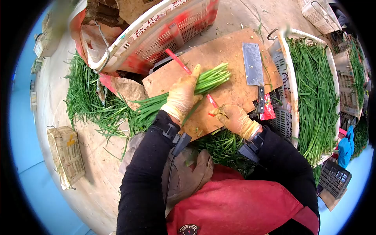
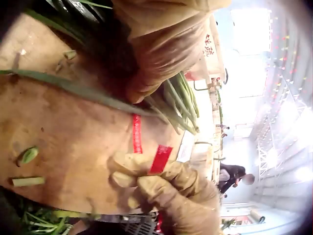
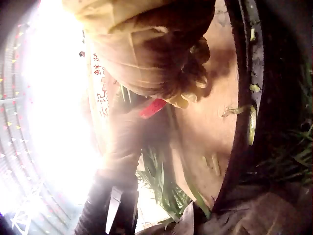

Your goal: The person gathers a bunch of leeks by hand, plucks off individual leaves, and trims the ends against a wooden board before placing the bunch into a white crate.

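Observation:
In the head view my gloved left hand (image 1: 182,96) holds a bunch of garlic chives (image 1: 213,77) down on a wooden board (image 1: 235,51), pale cut stems pointing right. A red printed tie strip (image 1: 178,60) passes beneath the bunch, one end sticking out beyond the left hand. My gloved right hand (image 1: 235,119) pinches the near end between thumb and fingers, at the board's front edge. The left wrist view shows this strip end (image 2: 160,159) rising from the right fingers. A cleaver (image 1: 253,64) with a black handle lies flat on the board's right side.
To the right stands a white crate (image 1: 295,98) filled with chives. A red-and-white crate (image 1: 156,43) is behind the board. Loose chives (image 1: 88,92) heap on the floor at left, and more (image 1: 223,149) lie below the board. A red packet (image 1: 268,107) sits by the cleaver handle.

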The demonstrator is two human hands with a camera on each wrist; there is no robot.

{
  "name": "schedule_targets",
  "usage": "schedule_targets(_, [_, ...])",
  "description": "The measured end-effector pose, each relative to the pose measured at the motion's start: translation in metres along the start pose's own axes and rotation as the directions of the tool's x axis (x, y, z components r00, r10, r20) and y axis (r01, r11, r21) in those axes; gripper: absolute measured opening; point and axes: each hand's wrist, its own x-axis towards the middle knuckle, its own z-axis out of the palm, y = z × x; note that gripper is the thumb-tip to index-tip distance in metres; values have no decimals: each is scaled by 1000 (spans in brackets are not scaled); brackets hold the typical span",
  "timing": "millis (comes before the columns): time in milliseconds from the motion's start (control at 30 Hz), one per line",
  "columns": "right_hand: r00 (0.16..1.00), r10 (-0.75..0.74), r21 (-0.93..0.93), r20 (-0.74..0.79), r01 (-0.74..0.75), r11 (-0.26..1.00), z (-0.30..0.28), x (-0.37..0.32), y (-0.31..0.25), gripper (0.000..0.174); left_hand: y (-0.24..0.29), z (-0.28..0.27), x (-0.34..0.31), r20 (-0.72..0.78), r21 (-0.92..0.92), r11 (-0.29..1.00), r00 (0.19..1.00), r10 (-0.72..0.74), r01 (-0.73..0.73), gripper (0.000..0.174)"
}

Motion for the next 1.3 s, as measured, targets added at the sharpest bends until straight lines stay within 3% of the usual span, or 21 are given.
schedule_targets(100, [998,-63,-51,24,64,997,-1,2,13,24,0,13,-7,-173,31,995,980,98,-94,112])
schedule_targets(133, [995,-95,-89,33,98,991,1,0,18,24,8,1,-10,-70,48,999,997,15,-12,120])
schedule_targets(233, [997,-7,-287,79,29,958,-31,3,-11,32,1,0,-18,-143,123,992,989,36,-18,120])
schedule_targets(267, [996,85,367,8,-82,927,-23,7,6,44,-3,0,-19,-151,110,994,988,39,-22,121])
schedule_targets(333, [978,132,407,-159,-56,912,-33,20,32,50,-7,3,-21,-168,86,996,985,44,-29,121])
schedule_targets(467, [916,23,170,-400,50,984,-61,44,5,50,-7,9,-19,-112,147,989,994,5,12,124])
schedule_targets(567, [920,-69,-331,-385,-68,941,-57,61,19,44,-7,4,-18,-90,70,998,996,8,-1,125])
schedule_targets(600, [908,-46,-157,-416,-22,987,-47,73,41,33,-8,4,-17,-85,77,997,996,4,2,125])
schedule_targets(733, [891,-61,-223,-450,-46,974,-61,70,27,23,-9,5,-17,-84,29,1000,996,-3,6,126])
schedule_targets(833, [929,9,-268,-370,-116,956,-65,65,27,22,-8,4,-16,-72,0,1000,997,-3,3,125])
schedule_targets(933, [962,33,-446,-271,-156,881,-73,60,16,23,-8,3,-15,-48,47,999,999,-2,5,124])
schedule_targets(1033, [970,109,-504,-218,-207,839,-75,60,10,26,-9,7,-15,-33,114,994,999,8,-4,123])
schedule_targets(1233, [960,142,-444,-242,-239,864,-82,69,8,34,-9,9,-14,-41,187,982,999,16,-8,122])
schedule_targets(1300, [950,231,-465,-212,-306,831,-84,74,4,37,-9,10,-14,-45,202,979,999,9,0,122])
